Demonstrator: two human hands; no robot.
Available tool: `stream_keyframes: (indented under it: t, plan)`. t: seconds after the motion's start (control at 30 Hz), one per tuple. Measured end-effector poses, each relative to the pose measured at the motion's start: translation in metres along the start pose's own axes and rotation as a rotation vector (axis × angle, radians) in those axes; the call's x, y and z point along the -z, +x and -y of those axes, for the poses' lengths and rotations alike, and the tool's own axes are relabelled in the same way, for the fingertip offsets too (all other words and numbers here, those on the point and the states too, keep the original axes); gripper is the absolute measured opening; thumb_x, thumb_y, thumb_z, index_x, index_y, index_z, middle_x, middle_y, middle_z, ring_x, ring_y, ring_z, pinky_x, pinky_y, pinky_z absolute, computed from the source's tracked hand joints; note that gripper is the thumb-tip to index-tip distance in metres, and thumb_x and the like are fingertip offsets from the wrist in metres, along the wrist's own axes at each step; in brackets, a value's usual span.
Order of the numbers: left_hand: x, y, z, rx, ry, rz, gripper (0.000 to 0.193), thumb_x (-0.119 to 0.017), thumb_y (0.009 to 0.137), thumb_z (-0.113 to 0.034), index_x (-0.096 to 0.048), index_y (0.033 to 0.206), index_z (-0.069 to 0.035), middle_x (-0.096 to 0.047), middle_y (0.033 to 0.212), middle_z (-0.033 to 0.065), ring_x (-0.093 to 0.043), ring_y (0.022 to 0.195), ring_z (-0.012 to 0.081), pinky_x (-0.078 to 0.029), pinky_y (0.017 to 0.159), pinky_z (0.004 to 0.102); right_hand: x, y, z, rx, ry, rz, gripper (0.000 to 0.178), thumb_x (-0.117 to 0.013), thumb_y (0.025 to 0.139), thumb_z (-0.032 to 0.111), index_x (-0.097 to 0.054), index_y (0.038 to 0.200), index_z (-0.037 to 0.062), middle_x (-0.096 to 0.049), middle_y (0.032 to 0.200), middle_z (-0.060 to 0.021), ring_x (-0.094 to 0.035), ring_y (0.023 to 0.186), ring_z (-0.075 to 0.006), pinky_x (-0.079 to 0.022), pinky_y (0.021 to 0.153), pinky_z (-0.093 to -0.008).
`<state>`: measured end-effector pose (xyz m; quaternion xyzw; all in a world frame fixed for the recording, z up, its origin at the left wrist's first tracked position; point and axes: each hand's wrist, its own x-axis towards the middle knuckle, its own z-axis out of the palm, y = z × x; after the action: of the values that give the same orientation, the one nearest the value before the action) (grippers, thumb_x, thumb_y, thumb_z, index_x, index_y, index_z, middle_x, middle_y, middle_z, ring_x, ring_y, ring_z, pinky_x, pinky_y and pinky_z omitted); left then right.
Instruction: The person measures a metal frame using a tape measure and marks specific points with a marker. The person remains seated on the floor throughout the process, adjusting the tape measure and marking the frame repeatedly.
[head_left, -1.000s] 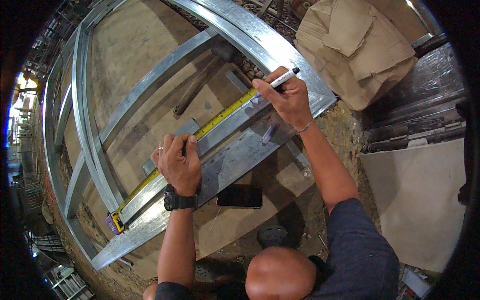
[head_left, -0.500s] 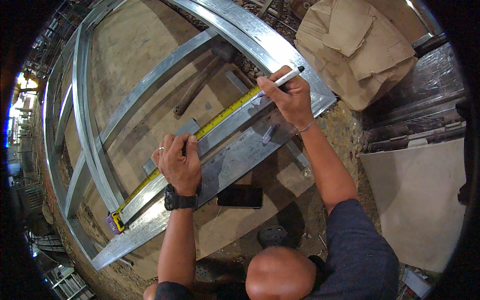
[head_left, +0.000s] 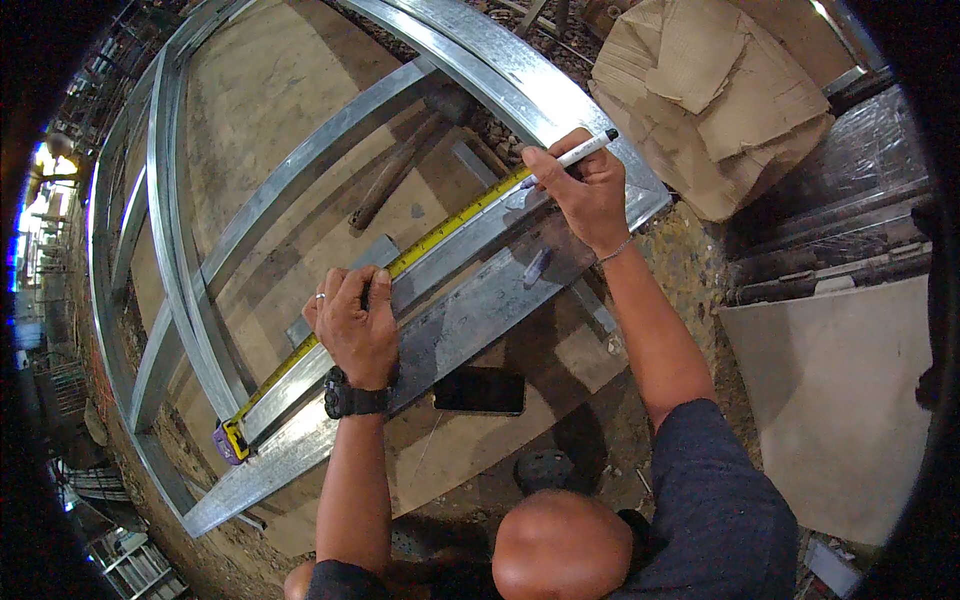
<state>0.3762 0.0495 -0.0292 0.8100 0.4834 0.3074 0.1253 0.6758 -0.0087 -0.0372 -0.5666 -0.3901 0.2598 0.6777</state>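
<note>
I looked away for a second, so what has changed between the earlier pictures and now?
Very little. The right hand with the white marker pen shifted slightly along the yellow tape measure, toward the left hand. The left hand kept pressing the tape onto the long galvanised steel channel. The black phone did not move.

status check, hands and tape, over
Left hand pressing yellow tape measure onto grey metal channel. Right hand gripping white marker at tape. Nothing obstructing.

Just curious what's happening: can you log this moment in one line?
left hand: presses tape on channel | right hand: marker at tape
</note>
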Motion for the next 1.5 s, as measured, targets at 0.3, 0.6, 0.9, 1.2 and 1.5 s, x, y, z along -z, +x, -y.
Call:
stream_keyframes:
  t: [0.3,0.6,0.9,1.2,1.5]
  plan:
    - [0.002,0.000,0.003,0.009,-0.015,0.015,0.013,-0.076,0.096,-0.022,-0.076,0.092,-0.010,-0.061,0.084,0.0057,-0.060,0.086,0.0270,-0.038,0.091,0.0405,0.000,0.000,0.003,-0.015,0.029,0.001,0.021,-0.086,0.097,0.017,-0.068,0.090,0.0082,-0.070,0.078,0.0031,-0.062,0.072,-0.0033,-0.051,0.064,-0.0233]
    - [0.000,-0.001,0.006,0.014,-0.033,-0.003,0.013,-0.077,0.095,-0.023,-0.077,0.092,-0.011,-0.063,0.085,0.0056,-0.061,0.085,0.0274,-0.038,0.091,0.0403,-0.003,-0.001,0.004,0.000,0.061,-0.003,0.021,-0.085,0.098,0.015,-0.067,0.088,0.0079,-0.070,0.079,0.0037,-0.060,0.071,-0.0017,-0.049,0.062,-0.0224]
    - [-0.004,-0.001,0.003,0.027,-0.026,-0.021,0.011,-0.078,0.094,-0.021,-0.077,0.091,-0.011,-0.063,0.085,0.0055,-0.062,0.084,0.0274,-0.039,0.090,0.0406,0.000,0.000,-0.001,0.016,0.010,0.001,0.023,-0.087,0.097,0.020,-0.068,0.088,0.0086,-0.068,0.077,0.0038,-0.059,0.071,-0.0024,-0.048,0.063,-0.0228]
    - [-0.002,-0.001,0.000,0.037,-0.008,-0.003,0.013,-0.076,0.095,-0.022,-0.076,0.092,-0.009,-0.064,0.085,0.0046,-0.061,0.084,0.0255,-0.038,0.090,0.0395,-0.014,-0.010,0.005,0.017,0.004,0.091,0.025,-0.086,0.097,0.020,-0.067,0.083,0.0095,-0.064,0.072,0.0062,-0.054,0.068,-0.0020,-0.044,0.061,-0.0246]
    - [-0.001,-0.001,-0.003,0.044,-0.028,-0.013,0.012,-0.076,0.094,-0.021,-0.076,0.090,-0.010,-0.063,0.084,0.0052,-0.062,0.084,0.0267,-0.039,0.090,0.0407,-0.017,-0.010,-0.001,0.016,-0.080,0.157,0.019,-0.084,0.098,0.012,-0.068,0.089,0.0071,-0.071,0.076,0.0002,-0.065,0.071,-0.0042,-0.052,0.064,-0.0226]
